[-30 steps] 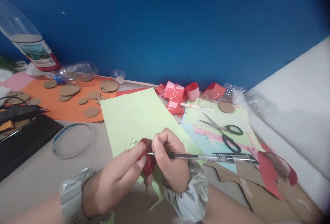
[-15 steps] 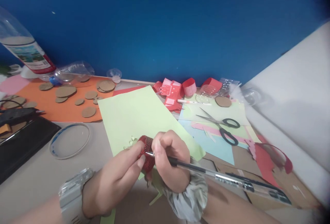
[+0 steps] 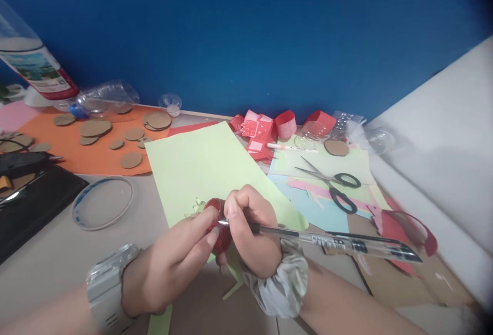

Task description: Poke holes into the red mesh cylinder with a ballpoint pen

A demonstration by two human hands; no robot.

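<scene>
Between my two hands is a small dark red patterned roll, its round opening facing up. My left hand, with a grey watch on the wrist, is closed on its left side. My right hand grips a clear pen with a black grip, the tip touching the roll; a grey scrunchie is round that wrist. Curly green paper bits show beside the roll. A pale green sheet lies beneath and behind my hands.
Black-handled scissors rest on paper at the right. Red paper pieces lie near the blue wall. Cardboard discs sit on orange paper, with a tape ring in front. A large bottle and black case are left.
The pen has swung to a flatter angle, its far end higher, with its tip still at the roll. The whole view has shifted slightly. Both hands keep their hold.
</scene>
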